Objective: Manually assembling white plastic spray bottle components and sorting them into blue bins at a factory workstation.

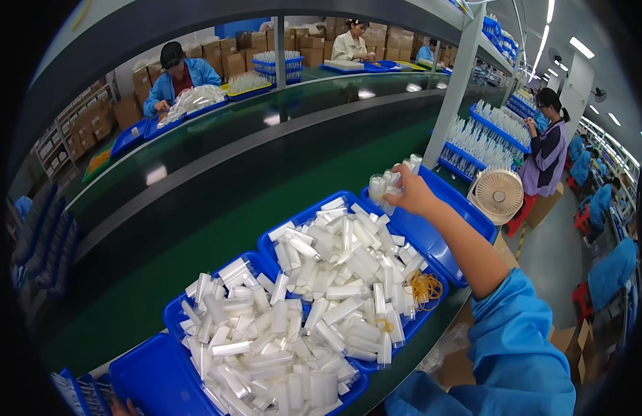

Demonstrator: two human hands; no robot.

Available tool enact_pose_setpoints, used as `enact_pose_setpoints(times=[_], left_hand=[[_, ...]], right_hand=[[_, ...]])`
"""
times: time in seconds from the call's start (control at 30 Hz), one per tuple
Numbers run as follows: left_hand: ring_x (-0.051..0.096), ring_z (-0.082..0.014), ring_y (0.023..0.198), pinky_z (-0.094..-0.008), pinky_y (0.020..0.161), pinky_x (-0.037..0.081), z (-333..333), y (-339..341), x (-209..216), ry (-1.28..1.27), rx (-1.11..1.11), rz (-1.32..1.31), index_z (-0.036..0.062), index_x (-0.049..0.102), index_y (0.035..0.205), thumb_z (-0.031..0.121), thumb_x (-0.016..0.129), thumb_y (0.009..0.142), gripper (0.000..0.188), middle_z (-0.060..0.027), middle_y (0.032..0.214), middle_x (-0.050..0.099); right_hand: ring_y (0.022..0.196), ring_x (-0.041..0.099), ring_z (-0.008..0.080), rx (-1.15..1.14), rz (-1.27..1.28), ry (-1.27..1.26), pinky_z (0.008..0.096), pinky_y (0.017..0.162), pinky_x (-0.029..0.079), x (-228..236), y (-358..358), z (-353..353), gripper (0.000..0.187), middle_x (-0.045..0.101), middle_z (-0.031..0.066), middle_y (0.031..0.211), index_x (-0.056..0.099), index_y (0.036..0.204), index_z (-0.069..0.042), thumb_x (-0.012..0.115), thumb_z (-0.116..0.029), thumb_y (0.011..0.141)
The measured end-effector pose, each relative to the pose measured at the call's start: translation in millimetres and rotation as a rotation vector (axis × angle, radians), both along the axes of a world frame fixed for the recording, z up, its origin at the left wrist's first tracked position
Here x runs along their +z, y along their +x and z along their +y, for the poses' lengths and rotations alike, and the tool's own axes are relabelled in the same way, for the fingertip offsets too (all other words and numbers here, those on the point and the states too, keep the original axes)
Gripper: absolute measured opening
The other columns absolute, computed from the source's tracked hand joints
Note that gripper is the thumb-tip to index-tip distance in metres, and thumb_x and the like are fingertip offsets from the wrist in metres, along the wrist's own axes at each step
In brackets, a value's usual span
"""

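My right hand (412,193) reaches over the far end of a blue tray (449,225). Its fingers are curled on a cluster of clear, whitish plastic tubes (378,187) standing at that end. Only some fingertips of my left hand (123,408) show at the lower left edge, beside an empty-looking blue tray (158,378) and a slotted blue holder (75,394); what they touch is hidden. Between my hands, two blue trays are heaped with loose, translucent white plastic sleeves (265,340). Yellow rubber bands (426,288) lie in a tangle on the right edge of the heap.
A green conveyor belt (161,277) runs beyond the trays, with a grey metal post (456,97) rising at its near side. A beige fan (497,194) and stacked blue racks of white pieces (466,149) stand at the right. Co-workers sit across the belt.
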State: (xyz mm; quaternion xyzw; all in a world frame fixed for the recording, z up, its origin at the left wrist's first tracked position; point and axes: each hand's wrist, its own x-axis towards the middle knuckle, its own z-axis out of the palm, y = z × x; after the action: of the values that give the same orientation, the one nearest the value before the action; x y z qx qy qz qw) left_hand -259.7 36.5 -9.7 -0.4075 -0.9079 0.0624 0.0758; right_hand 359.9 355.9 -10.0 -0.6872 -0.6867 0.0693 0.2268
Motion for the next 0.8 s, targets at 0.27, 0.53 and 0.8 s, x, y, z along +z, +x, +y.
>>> enact_pose_setpoints(times=[0.27,0.53,0.8], left_hand=[[0.056,-0.0396,0.089,-0.0423,0.077,0.046,-7.0,25.4,9.2,0.034,-0.204,-0.087,-0.0007,0.059,0.099,0.022,0.063,0.077,0.032,-0.0254,0.108,0.054],[0.057,-0.0409,0.072,-0.0441,0.067,0.047,-37.4,24.3,-2.8,0.071,-0.315,-0.16,0.0011,0.059,0.079,0.025,0.062,0.078,0.025,-0.0238,0.08,0.059],[0.054,-0.0398,0.078,-0.0446,0.066,0.046,-69.9,71.7,10.2,0.117,-0.246,-0.182,0.0,0.054,0.087,0.012,0.058,0.076,0.017,-0.0247,0.09,0.056]], right_hand=[[0.098,0.055,0.0324,0.016,-0.283,0.128,0.0379,0.081,0.046,28.8,-58.2,-34.6,0.068,0.048,0.0187,0.111,0.043,0.116,-0.003,0.073,-0.038,0.067],[0.103,0.053,0.0278,0.52,-0.282,-0.289,0.0362,0.086,0.044,33.4,-171.2,-39.7,0.047,0.054,0.0179,0.11,0.059,0.103,-0.002,0.062,-0.038,0.075],[0.1,0.055,0.0274,0.36,-0.575,-0.276,0.0359,0.081,0.046,17.4,-207.3,-37.5,0.037,0.055,0.0149,0.108,0.063,0.097,-0.003,0.062,-0.031,0.073]])
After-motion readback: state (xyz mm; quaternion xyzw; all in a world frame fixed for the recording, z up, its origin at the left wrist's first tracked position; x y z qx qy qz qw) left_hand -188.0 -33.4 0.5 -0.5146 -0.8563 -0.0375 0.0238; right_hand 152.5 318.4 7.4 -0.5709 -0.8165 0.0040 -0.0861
